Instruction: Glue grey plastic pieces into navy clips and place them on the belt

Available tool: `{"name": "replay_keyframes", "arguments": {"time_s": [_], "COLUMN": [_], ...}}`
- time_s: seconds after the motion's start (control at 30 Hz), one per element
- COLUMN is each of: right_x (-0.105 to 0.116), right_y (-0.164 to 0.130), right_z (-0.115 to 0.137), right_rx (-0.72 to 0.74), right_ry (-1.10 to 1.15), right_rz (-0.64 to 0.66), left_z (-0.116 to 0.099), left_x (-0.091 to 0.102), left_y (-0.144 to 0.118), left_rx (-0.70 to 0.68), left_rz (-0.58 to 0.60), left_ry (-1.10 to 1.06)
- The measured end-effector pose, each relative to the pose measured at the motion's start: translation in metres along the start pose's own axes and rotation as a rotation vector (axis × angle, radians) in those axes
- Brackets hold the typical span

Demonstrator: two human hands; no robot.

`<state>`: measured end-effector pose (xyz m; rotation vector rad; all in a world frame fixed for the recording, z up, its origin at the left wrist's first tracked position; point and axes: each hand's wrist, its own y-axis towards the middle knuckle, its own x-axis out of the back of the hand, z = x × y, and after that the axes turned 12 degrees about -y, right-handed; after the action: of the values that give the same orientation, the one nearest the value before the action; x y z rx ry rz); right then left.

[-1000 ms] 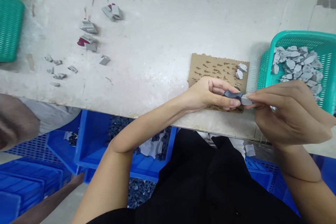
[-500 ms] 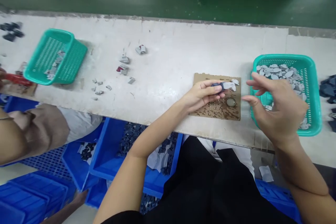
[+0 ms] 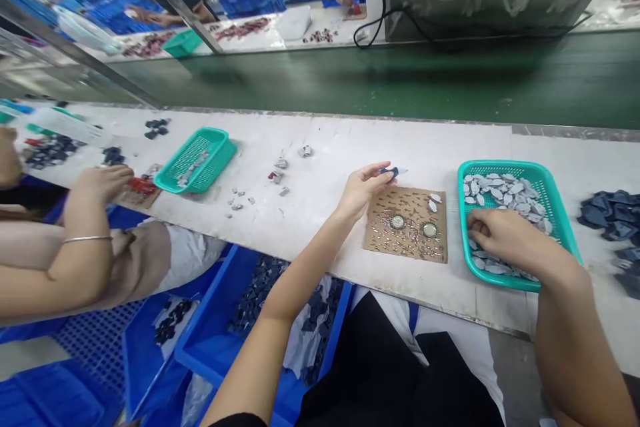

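My left hand (image 3: 361,188) pinches a small dark blue piece (image 3: 391,174) with a pale tip, above the far left corner of a brown board (image 3: 377,237). Glue-like streaks and two round caps, a left cap (image 3: 397,222) and a right cap (image 3: 430,230), are on the board. A few light grey pieces (image 3: 433,202) lie at its far right corner. My right hand (image 3: 495,230) reaches into a green basket (image 3: 563,240) of light grey pieces (image 3: 507,188). Its fingers are curled together, and whatever is in them is hidden.
Dark blue pieces (image 3: 607,210) are heaped to the right. Small grey parts (image 3: 281,163) and another green basket (image 3: 220,163) stand left, beside a co-worker's arm (image 3: 93,240). A blue crate (image 3: 200,340) sits below the table edge. Beyond runs a green belt (image 3: 320,90).
My right hand has moved down into the basket, its fingers closing. My left hand still holds the dark blue piece, now farther back from the board. The view has tilted up.
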<state>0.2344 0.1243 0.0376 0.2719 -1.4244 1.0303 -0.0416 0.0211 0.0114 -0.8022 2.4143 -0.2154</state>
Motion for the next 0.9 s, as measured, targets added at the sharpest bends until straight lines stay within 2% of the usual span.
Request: {"name": "replay_keyframes", "arguments": {"time_s": [0.1, 0.2, 0.37, 0.5, 0.6, 0.73, 0.83, 0.9], "right_x": [0.002, -0.001, -0.004, -0.001, 0.002, 0.005, 0.006, 0.006], "right_y": [0.002, 0.004, 0.006, 0.006, 0.004, 0.002, 0.002, 0.002], "right_z": [0.006, 0.008, 0.008, 0.011, 0.014, 0.016, 0.015, 0.014], "right_rx": [0.017, 0.007, -0.007, -0.029, -0.037, -0.048, -0.040, -0.029], "right_ry": [-0.025, -0.022, -0.011, -0.015, -0.024, -0.034, -0.023, -0.007], "right_rz": [0.000, -0.001, 0.015, 0.034, 0.049, 0.071, 0.083, 0.086], "left_z": [-0.010, -0.017, -0.018, -0.016, -0.014, -0.012, -0.017, -0.022], "left_x": [-0.010, -0.029, -0.070, -0.096, -0.106, -0.107, -0.100, -0.091], "left_y": [0.026, 0.069, 0.154, 0.197, 0.212, 0.214, 0.198, 0.175], "left_rx": [-0.060, -0.170, -0.228, -0.282, -0.293, -0.317, -0.378, -0.418], "left_rz": [0.002, -0.066, -0.164, -0.245, -0.264, -0.266, -0.240, -0.201], "left_ry": [0.257, 0.467, 0.632, 0.751, 0.820, 0.890, 0.930, 0.954]}}
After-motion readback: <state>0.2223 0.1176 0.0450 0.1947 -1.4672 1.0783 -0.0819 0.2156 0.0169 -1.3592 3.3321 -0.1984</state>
